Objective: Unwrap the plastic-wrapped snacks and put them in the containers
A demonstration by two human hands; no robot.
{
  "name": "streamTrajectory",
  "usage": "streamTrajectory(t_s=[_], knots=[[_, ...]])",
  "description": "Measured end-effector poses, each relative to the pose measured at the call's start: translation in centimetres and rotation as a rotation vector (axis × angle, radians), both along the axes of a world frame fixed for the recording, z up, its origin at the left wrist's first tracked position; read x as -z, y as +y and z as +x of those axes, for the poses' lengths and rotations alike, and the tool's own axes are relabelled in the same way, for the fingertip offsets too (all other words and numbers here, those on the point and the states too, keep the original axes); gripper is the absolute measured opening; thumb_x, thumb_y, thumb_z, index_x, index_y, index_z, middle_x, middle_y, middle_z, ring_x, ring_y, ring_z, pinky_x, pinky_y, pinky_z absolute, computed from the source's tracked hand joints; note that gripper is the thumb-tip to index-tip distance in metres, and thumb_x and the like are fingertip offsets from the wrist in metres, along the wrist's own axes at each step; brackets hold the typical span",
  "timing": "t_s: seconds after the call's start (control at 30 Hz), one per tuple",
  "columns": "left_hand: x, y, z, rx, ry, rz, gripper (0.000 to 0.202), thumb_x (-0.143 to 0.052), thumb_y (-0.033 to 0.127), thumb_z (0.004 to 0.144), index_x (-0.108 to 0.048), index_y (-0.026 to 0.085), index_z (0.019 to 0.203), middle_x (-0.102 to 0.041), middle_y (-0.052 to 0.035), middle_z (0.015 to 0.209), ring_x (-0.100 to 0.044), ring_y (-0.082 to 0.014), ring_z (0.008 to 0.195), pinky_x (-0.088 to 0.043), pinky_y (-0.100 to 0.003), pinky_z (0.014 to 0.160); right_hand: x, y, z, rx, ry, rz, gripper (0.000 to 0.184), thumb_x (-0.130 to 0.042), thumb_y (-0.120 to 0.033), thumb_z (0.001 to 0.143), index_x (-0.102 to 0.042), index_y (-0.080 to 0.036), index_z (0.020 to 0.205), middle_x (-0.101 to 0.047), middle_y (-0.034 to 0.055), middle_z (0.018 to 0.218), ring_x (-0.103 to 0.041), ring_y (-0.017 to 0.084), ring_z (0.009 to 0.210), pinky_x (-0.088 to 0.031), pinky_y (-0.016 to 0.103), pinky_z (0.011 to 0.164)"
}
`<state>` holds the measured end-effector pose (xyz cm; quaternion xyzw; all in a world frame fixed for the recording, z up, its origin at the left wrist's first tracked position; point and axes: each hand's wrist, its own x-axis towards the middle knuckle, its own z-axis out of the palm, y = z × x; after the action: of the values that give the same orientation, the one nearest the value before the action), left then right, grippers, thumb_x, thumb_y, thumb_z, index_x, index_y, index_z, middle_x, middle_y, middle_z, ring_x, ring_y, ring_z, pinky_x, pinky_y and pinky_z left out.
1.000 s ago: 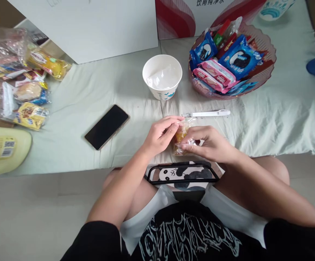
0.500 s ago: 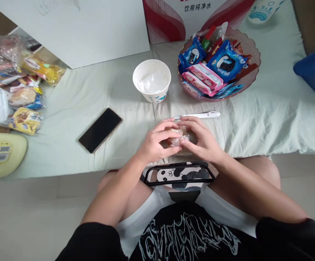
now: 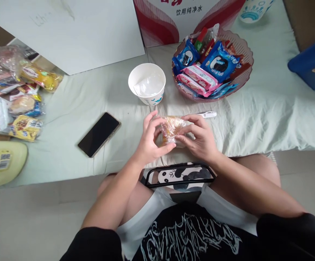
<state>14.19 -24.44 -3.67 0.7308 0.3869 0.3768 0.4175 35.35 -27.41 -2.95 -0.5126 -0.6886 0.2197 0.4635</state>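
Note:
Between my two hands is an orange-brown snack in clear plastic wrap (image 3: 173, 127), held just above the cloth-covered surface. My left hand (image 3: 150, 139) curves round its left side, thumb at the lower edge and fingers at the upper left. From the right, my right hand (image 3: 202, 139) grips the wrap with its thumb and bent fingers. Behind the right fingers a slim white tool, perhaps a cutter (image 3: 209, 114), lies partly hidden. Beyond the hands stands a white paper cup (image 3: 146, 98) with clear plastic inside.
A pink glass bowl (image 3: 246, 78) of wrapped snacks stands beyond my right hand. To the left lie a phone (image 3: 99, 134), bagged snacks (image 3: 25, 127) and a pale yellow bottle (image 3: 0, 166). Boxes (image 3: 92, 36) stand behind. A panda-patterned case (image 3: 179, 175) rests at my lap.
The wrapped snack has been turned and lifted slightly, so more of its orange side shows. My left fingers have spread and raised. The camera view has shifted a little.

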Motion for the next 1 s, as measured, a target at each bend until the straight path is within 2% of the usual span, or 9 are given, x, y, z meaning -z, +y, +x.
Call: streamTrajectory(t_s=[0.1,0.2,0.37,0.5,0.6,0.7,0.83,0.93,1.0], knots=[[0.5,0.5,-0.1,0.098,-0.150,-0.149,0.082,-0.076,0.058,0.086,-0.030,0.041,0.152,-0.044,-0.0144,0.158,-0.063,-0.0289,0.133,-0.065,-0.038,0.092,-0.1,0.0,-0.2,0.044,-0.039,0.096,0.018,-0.071,-0.041,0.095,-0.073,-0.026,0.086,-0.064,0.0090,0.120,-0.065,0.027,0.116,-0.057,0.049,0.102],[0.8,0.7,-0.1,0.175,-0.186,-0.204,0.077,-0.071,0.062,0.090,-0.029,0.043,0.152,-0.059,-0.0122,0.143,-0.074,-0.0237,0.111,-0.067,-0.035,0.082,-0.2,0.1,-0.3,0.040,-0.098,0.104,0.019,-0.068,-0.042,0.096,-0.072,-0.026,0.085,-0.062,0.0100,0.121,-0.064,0.028,0.116,-0.058,0.050,0.101],[0.7,0.6,0.2,0.028,-0.177,-0.153,0.086,-0.070,0.066,0.088,-0.023,0.043,0.156,-0.066,-0.0106,0.130,-0.077,-0.0217,0.095,-0.066,-0.033,0.073,-0.7,0.1,-0.5,-0.078,-0.090,0.093,0.019,-0.063,-0.042,0.099,-0.071,-0.027,0.090,-0.057,0.0101,0.125,-0.061,0.027,0.122,-0.061,0.048,0.098],[0.8,1.4,-0.3,-0.083,-0.203,-0.105,0.081,-0.073,0.066,0.087,-0.033,0.041,0.152,-0.067,-0.0090,0.128,-0.076,-0.0230,0.103,-0.066,-0.035,0.081,-1.2,-0.1,0.6,-0.095,-0.030,0.110,0.025,-0.060,-0.043,0.098,-0.066,-0.029,0.117,-0.051,0.0116,0.141,-0.056,0.031,0.136,-0.056,0.053,0.108],[1.0,2.4,-1.4,-0.186,-0.266,-0.087,0.067,-0.073,0.065,0.087,-0.048,0.034,0.141,-0.067,-0.0094,0.129,-0.073,-0.0251,0.113,-0.064,-0.038,0.093,-0.8,0.4,2.3,0.021,-0.157,0.052,0.030,-0.057,-0.033,0.098,-0.063,-0.027,0.126,-0.064,0.0122,0.128,-0.064,0.031,0.122,-0.053,0.056,0.108],[1.0,3.1,-2.6,-0.296,-0.288,-0.125,0.059,-0.073,0.061,0.089,-0.054,0.030,0.134,-0.067,-0.0099,0.130,-0.072,-0.0249,0.117,-0.063,-0.039,0.098,0.3,1.2,3.7,0.127,-0.346,-0.006,0.033,-0.056,-0.025,0.097,-0.066,-0.024,0.127,-0.069,0.0140,0.128,-0.062,0.035,0.124,-0.049,0.059,0.110],[1.1,3.4,-3.2,-0.348,-0.246,-0.105,0.056,-0.072,0.061,0.090,-0.054,0.030,0.133,-0.069,-0.0087,0.129,-0.072,-0.0232,0.117,-0.063,-0.037,0.098,1.4,1.6,4.6,0.175,-0.539,-0.038,0.029,-0.058,-0.029,0.097,-0.070,-0.020,0.121,-0.071,0.0154,0.131,-0.061,0.038,0.126,-0.049,0.060,0.104],[1.3,3.3,-3.1,-0.337,-0.207,-0.097,0.057,-0.071,0.063,0.090,-0.052,0.032,0.133,-0.068,-0.0089,0.129,-0.072,-0.0226,0.116,-0.063,-0.036,0.094,0.9,1.2,4.8,0.182,-0.531,-0.047,0.021,-0.058,-0.035,0.099,-0.073,-0.022,0.105,-0.077,0.0134,0.113,-0.068,0.033,0.107,-0.054,0.052,0.092],[1.5,3.1,-2.8,-0.345,-0.201,-0.085,0.059,-0.071,0.065,0.089,-0.049,0.031,0.132,-0.066,-0.0090,0.128,-0.072,-0.0223,0.114,-0.063,-0.036,0.093,0.0,0.7,4.5,0.153,-0.407,-0.116,0.022,-0.059,-0.040,0.099,-0.072,-0.022,0.102,-0.077,0.0109,0.093,-0.070,0.027,0.087,-0.056,0.043,0.077]])
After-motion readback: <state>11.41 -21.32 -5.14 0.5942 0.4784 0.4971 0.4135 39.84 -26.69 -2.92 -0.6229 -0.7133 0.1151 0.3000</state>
